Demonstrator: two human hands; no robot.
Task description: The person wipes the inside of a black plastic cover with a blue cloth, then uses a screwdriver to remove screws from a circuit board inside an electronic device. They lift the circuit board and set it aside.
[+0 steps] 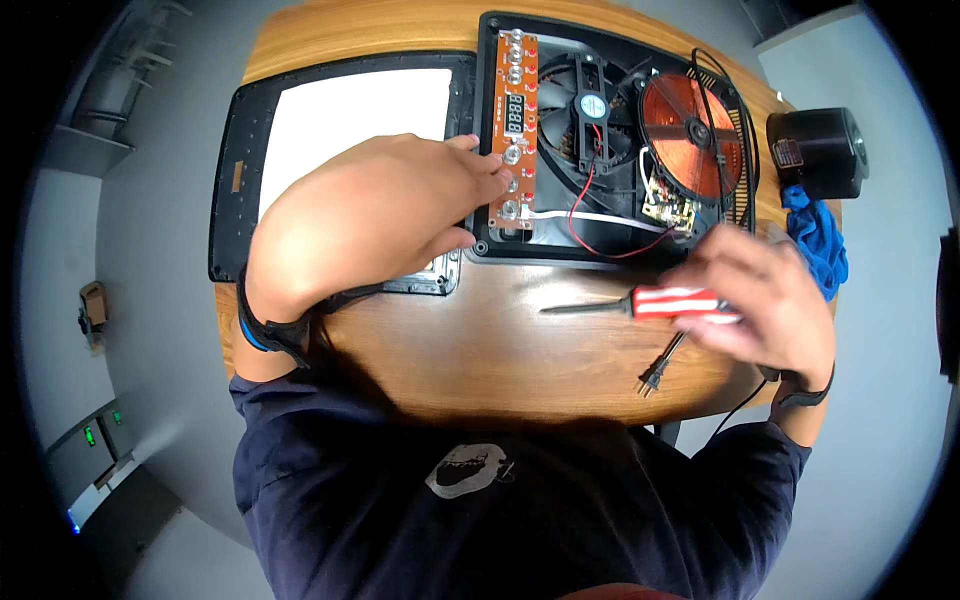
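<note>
Here, our left hand (390, 195) is unclenched, grasping nothing, its fingertips at the orange control board (514, 115) along the left edge of the black cooker housing (487, 90); the board looks light, stiff and fragile, best taken by its rims. Our right hand (755, 295), blurred, grips a red-and-white screwdriver (645, 302), probably light, by the handle. Around these, our left hand partly covers the cover panel (345, 115); the fan (592, 112) and copper coil (672, 145) sit rightward, the plug (652, 378) toward the worktop's (480, 360) near edge, a blue cloth (818, 240) by its right edge.
</note>
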